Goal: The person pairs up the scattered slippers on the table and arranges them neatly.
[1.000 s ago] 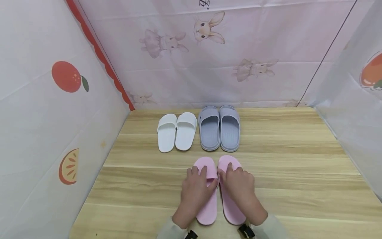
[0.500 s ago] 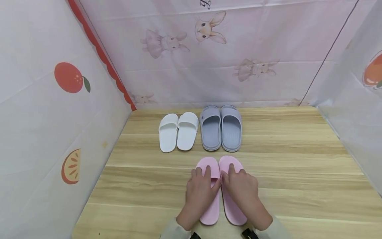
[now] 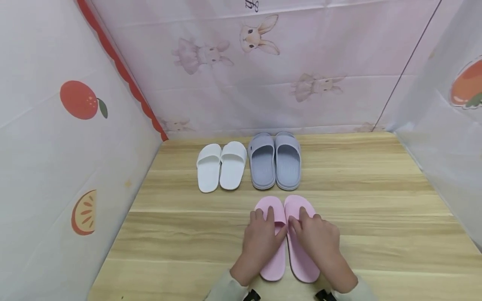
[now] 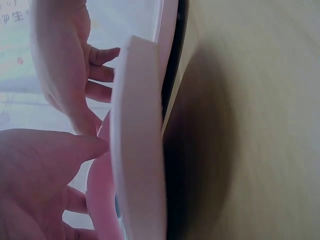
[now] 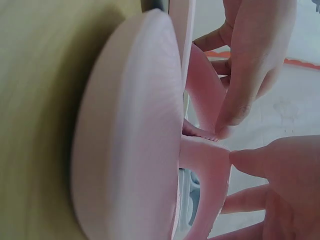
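Two pink slide slippers lie side by side on the wood-look surface in the head view, toes pointing away and nearly touching. My left hand [image 3: 260, 240] grips the strap of the left pink slipper [image 3: 273, 267], thumb at its inner side and index finger on top. Likewise, my right hand [image 3: 320, 238] holds the right pink slipper [image 3: 306, 269] by its strap. Up close in the right wrist view, a pink slipper [image 5: 150, 140] shows its thick sole, with fingers and thumb on the straps. In the left wrist view a slipper's sole edge [image 4: 140, 140] hides part of the strap.
Behind them stand two white slippers [image 3: 208, 177] and, to their right, two grey slippers [image 3: 288, 169], toes toward the pink rabbit-print back wall [image 3: 263, 104]. White fruit-print walls bound the wood-look surface [image 3: 376, 200] left and right.
Both pink slippers have slid to the right together with my hands, now sitting further right relative to the grey pair. White and grey slippers keep their places; the head view shifts slightly.
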`<action>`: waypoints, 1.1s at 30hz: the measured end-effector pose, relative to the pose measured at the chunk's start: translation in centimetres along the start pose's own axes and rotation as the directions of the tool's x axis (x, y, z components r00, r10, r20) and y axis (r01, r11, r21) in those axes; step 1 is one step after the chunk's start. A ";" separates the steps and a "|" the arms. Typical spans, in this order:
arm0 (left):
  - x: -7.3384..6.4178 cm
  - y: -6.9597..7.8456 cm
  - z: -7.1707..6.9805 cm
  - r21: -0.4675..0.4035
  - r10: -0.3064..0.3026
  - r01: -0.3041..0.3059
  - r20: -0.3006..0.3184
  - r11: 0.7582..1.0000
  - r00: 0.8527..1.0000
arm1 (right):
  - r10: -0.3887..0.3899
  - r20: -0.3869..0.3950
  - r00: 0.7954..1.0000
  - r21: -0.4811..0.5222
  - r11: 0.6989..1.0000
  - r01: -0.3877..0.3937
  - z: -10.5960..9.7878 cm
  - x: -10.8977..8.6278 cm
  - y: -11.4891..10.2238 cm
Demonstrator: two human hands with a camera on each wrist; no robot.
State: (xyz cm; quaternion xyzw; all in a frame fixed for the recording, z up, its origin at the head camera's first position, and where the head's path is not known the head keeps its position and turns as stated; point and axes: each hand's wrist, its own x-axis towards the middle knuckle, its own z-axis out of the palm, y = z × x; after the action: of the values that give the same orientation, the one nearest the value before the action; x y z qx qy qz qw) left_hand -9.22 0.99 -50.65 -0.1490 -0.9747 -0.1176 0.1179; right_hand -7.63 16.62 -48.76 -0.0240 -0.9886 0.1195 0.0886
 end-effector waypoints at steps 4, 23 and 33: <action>0.1 1.0 0.3 -0.024 0.021 -0.021 0.018 0.999 1.000 | 0.007 -0.014 1.000 -0.011 1.000 -0.007 -0.3 -0.2 0.8; 1.1 5.5 1.5 -0.053 0.165 -0.159 0.151 0.986 0.975 | 0.083 0.009 0.996 -0.013 0.996 -0.083 -1.9 -0.9 5.8; 2.2 10.1 2.4 -0.019 0.155 -0.155 0.254 0.988 0.955 | 0.140 0.025 0.990 0.016 0.990 -0.140 -2.9 -0.5 9.3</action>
State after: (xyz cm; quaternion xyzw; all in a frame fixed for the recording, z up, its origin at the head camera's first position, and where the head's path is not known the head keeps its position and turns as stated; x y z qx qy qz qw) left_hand -8.49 11.53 -50.37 -0.2387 -0.9672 -0.0873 0.0008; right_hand -6.41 26.27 -48.34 -0.0911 -0.9844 0.1342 0.0685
